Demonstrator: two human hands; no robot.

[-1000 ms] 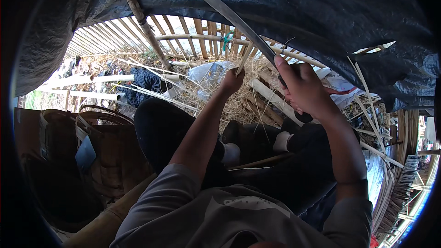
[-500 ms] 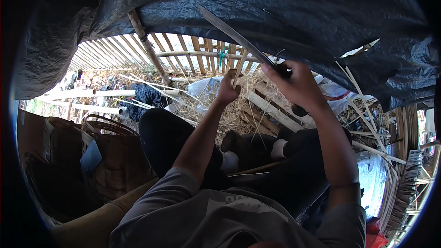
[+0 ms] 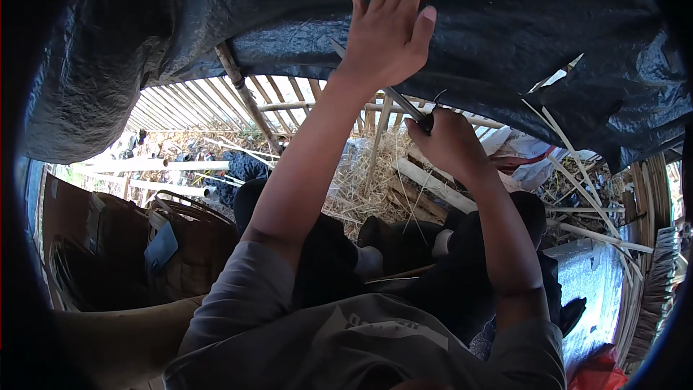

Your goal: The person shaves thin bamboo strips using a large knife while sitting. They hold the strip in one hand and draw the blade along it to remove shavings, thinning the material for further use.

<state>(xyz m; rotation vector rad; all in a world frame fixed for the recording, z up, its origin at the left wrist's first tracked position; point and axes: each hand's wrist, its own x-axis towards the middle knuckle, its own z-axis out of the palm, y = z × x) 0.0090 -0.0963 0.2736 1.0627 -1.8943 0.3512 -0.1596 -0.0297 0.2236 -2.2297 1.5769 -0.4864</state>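
grey knife (image 3: 406,105), long axis diagonal, pointing up-left; right grip (image 3: 451,146) closed round handle (image 3: 426,124); left grip (image 3: 386,40) splayed.

One wide, round view is given by the left of two cameras worn on the person's head. It is pointed down and ahead. The gray shirt (image 3: 354,347) is looked down on from very near, at the bottom. The left forearm (image 3: 307,166) is seen from above. Farther off, the bamboo fence (image 3: 285,106) is shown bent.
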